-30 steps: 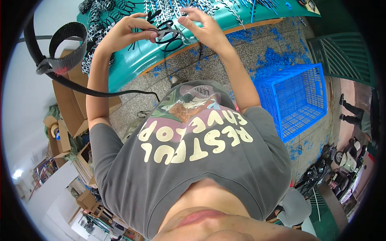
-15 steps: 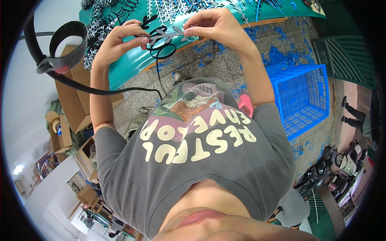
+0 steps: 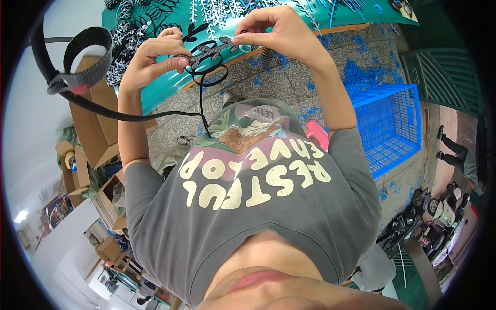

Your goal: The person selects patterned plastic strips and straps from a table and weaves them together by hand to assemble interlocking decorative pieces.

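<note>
Between my two hands stretches a leaf-shaped trim strip, patterned grey with dark edges, over the near edge of the green-topped table. My left hand pinches its left end between thumb and fingers. Thumb and forefinger of my right hand close on the strip's other end, slightly higher. Black loops of trim hang just below it. Beyond the strip lies a black leafy piece on the table. Bunches of grey-and-black leafy trims lie left of my left hand.
More light leafy trims and blue thin strips cover the table's far side. A blue plastic crate stands on the floor at right, near blue scraps. Cardboard boxes are at left. Another person is at lower right.
Both hands have shifted slightly left. The strip now slants more, with its right end higher, and the black loops below have moved a little. Both pinches stay closed.
</note>
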`<action>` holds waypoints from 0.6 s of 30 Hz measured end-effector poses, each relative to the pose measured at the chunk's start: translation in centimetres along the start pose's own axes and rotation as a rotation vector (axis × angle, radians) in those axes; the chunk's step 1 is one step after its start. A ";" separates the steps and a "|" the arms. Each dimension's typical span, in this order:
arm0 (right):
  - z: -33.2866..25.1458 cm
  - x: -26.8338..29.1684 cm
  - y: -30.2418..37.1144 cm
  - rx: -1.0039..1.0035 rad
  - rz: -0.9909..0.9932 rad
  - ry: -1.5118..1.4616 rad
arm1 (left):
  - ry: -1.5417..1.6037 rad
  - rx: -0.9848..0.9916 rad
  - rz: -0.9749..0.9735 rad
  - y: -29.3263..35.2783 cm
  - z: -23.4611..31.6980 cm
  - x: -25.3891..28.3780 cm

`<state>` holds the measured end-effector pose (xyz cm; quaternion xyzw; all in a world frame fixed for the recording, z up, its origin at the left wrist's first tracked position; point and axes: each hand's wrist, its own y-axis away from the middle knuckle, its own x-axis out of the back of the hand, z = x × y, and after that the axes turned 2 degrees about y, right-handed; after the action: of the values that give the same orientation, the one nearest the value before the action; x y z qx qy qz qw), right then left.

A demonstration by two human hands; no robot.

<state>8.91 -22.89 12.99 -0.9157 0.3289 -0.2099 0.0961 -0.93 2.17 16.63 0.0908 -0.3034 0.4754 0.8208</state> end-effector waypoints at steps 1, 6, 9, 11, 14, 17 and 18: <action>0.0 -0.1 -0.1 -0.001 -0.018 -0.007 | 0.015 -0.027 -0.007 0.0 0.0 0.0; -0.1 -0.4 -0.4 0.019 -0.056 0.011 | 0.112 -0.103 -0.010 0.1 -0.4 -0.1; 0.5 -0.8 -0.8 0.022 -0.089 -0.078 | 0.189 -0.155 -0.003 -0.1 -0.8 -0.1; 0.8 -1.2 -1.0 0.004 -0.121 -0.097 | 0.237 -0.196 -0.039 -0.3 -0.9 0.0; 0.8 -1.3 -1.2 0.016 -0.209 -0.083 | 0.316 -0.212 -0.017 -0.2 -1.7 -0.2; 1.9 -2.0 -1.1 0.070 -0.235 -0.094 | 0.321 -0.177 -0.066 -0.3 -2.5 0.2; 2.0 -2.0 -1.0 0.099 -0.223 -0.119 | 0.351 -0.126 -0.067 -0.1 -2.8 0.3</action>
<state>8.92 -20.76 10.87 -0.9515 0.2081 -0.1807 0.1367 0.42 3.56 14.56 -0.0350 -0.1817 0.4365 0.8805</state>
